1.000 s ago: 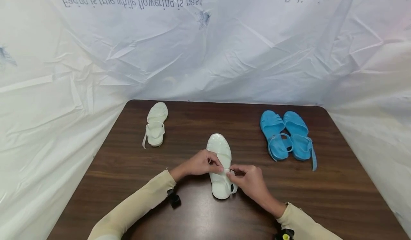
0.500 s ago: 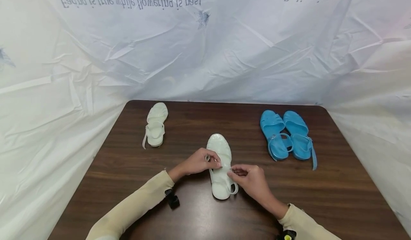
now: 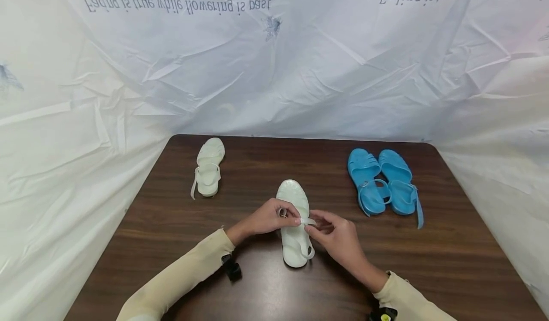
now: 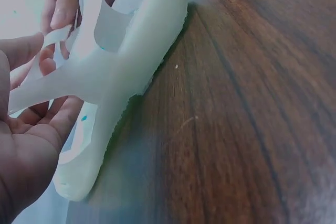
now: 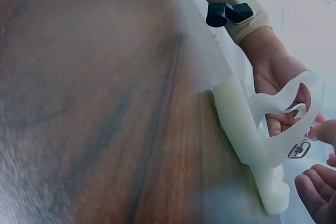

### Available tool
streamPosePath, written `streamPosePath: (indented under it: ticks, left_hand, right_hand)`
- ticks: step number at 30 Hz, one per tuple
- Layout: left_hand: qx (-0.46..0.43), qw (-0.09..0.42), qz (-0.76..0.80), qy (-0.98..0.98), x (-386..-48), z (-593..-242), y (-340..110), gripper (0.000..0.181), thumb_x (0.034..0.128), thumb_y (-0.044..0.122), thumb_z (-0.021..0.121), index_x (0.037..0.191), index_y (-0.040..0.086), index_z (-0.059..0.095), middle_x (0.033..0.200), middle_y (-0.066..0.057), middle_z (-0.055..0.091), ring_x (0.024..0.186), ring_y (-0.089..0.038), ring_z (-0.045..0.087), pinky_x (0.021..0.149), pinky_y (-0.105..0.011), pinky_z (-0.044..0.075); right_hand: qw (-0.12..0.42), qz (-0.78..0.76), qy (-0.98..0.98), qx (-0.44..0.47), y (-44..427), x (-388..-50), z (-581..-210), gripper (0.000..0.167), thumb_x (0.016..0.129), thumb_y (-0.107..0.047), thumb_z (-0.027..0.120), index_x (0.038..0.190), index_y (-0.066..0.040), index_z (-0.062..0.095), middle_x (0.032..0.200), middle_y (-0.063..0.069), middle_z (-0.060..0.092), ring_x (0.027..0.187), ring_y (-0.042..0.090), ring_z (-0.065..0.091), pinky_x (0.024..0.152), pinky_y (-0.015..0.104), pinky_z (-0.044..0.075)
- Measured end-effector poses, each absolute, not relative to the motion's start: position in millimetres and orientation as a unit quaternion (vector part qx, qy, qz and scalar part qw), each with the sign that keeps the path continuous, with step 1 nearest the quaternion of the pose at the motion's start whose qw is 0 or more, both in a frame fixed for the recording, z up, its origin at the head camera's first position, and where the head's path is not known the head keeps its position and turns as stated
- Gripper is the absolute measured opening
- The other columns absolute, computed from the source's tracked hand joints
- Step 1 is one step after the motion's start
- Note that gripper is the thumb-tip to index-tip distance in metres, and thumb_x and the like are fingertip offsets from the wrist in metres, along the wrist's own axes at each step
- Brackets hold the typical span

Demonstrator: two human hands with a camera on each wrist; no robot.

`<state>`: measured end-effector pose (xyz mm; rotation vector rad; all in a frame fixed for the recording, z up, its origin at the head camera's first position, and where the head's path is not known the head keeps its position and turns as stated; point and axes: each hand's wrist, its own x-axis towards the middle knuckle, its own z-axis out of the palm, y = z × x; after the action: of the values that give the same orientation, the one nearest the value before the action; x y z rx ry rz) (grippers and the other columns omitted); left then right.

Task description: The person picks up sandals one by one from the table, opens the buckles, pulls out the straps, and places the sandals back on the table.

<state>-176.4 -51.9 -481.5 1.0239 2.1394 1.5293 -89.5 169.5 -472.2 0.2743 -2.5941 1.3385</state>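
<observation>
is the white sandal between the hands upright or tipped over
Upright: the white sandal sits sole-down on the table, its straps rising away from it in both wrist views.

Brown table (image 3: 253,168) beneath near white sandal (image 3: 294,237), far white sandal (image 3: 208,170), two blue sandals (image 3: 399,190)

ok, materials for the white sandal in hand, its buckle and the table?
White sandal: probably soft plastic or rubber, satin and slightly translucent, with smooth, molded-looking straps.
Buckle: likely metal or metal-coated plastic, silvery and shiny.
Table: wood or wood-print laminate; brown grain, glossy glare.
</observation>
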Motion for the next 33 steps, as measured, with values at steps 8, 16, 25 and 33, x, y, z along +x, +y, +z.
streamPosePath:
  ticks: [8,16,25,33]
  left_hand:
    - [0.347,0.170,0.542,0.746,-172,-476,-54,0.034,0.0938,0.013,0.075,0.125,0.003,0.068,0.095,-0.006,0.076,0.086,-0.009,0.069,0.076,-0.023,0.054]
    - [0.300,0.159,0.507,0.792,-160,-477,-62,0.052,0.0964,0.018,0.072,0.144,0.009,0.054,0.110,-0.002,0.076,0.095,-0.008,0.071,0.084,-0.025,0.057]
    - [0.274,0.127,0.480,0.823,-150,-480,-62,0.030,0.0968,0.023,0.072,0.122,0.008,0.070,0.109,-0.003,0.074,0.094,-0.009,0.070,0.083,-0.024,0.056]
    - [0.276,0.111,0.479,0.826,-147,-480,-63,0.026,0.0975,0.022,0.071,0.118,0.008,0.074,0.107,-0.003,0.075,0.092,-0.008,0.070,0.080,-0.024,0.057]
  right_hand:
    - [0.127,0.418,-0.896,0.082,180,-84,-472,0.014,0.086,-0.025,0.086,0.096,-0.018,0.080,0.087,-0.010,0.075,0.076,0.002,0.069,0.067,0.023,0.057]
    - [0.095,0.405,-0.908,0.045,191,-79,-479,0.012,0.083,-0.021,0.087,0.091,-0.016,0.080,0.076,-0.012,0.071,0.068,0.001,0.064,0.063,0.022,0.055]
    - [0.074,0.378,-0.921,0.054,195,-76,-485,0.016,0.086,-0.028,0.085,0.095,-0.015,0.080,0.078,-0.013,0.072,0.069,-0.001,0.064,0.062,0.021,0.054]
    - [0.070,0.369,-0.926,0.041,188,-84,-477,0.037,0.089,-0.043,0.079,0.111,-0.014,0.078,0.087,-0.009,0.073,0.078,0.004,0.067,0.068,0.026,0.055]
